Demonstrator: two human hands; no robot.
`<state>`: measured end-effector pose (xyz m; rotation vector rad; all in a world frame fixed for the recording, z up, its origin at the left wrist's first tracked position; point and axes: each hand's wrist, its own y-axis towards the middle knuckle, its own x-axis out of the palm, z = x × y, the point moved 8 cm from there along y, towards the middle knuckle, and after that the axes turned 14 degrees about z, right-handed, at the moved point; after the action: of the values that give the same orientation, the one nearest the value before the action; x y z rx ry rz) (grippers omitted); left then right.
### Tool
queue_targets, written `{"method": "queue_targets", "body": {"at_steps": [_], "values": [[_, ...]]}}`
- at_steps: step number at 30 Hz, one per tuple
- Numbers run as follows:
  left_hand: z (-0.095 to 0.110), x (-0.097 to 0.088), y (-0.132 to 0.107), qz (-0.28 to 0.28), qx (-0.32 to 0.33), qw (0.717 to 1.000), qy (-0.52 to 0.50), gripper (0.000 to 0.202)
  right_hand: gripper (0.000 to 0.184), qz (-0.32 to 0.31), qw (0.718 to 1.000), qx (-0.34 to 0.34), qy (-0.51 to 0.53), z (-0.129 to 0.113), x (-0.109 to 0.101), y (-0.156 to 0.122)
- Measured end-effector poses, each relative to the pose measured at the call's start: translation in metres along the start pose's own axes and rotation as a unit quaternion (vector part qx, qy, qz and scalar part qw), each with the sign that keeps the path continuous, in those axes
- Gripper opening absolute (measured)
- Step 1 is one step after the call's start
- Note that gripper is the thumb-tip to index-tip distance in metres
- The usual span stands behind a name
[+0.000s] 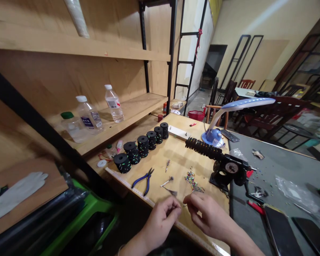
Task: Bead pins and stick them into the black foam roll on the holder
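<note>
My left hand and my right hand are close together above the table's front edge, a small gap between them. On each, the thumb and fingers are pinched together; whatever they hold is too small to make out. Just beyond the right hand lies a heap of tiny multicoloured pieces, like beads. A little bundle of thin dark strands lies past the left fingertips. Farther left are blue-handled pliers, a small white-handled tool and another slim tool.
Several black spools with coloured bits line the table's left side. A clamped black device with a ridged black roll stands at right, below a blue lamp. Bottles stand on the shelf. A phone lies on the grey surface.
</note>
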<state>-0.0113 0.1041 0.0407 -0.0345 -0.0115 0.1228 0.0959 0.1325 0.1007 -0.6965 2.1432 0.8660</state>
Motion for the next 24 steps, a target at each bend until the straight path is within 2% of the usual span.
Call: {"method": "queue_targets", "body": {"at_steps": [4, 13, 18, 24], "values": [[-0.002, -0.002, -0.001, 0.009, -0.014, 1.000, -0.005, 0.015, 0.017, 0.025, 0.999, -0.031, -0.014, -0.002, 0.001, 0.006], [0.008, -0.005, -0.002, 0.001, -0.031, 1.000, -0.001, 0.021, 0.015, 0.036, 0.997, -0.059, -0.028, -0.006, 0.000, 0.012], [0.004, -0.013, -0.003, 0.014, -0.047, 0.999, 0.000, 0.023, 0.017, 0.056, 0.994, -0.080, -0.058, 0.004, -0.011, 0.017], [-0.002, -0.017, -0.005, 0.021, -0.069, 0.997, -0.012, 0.025, 0.016, 0.051, 0.994, -0.084, -0.050, 0.011, -0.012, 0.021]]}}
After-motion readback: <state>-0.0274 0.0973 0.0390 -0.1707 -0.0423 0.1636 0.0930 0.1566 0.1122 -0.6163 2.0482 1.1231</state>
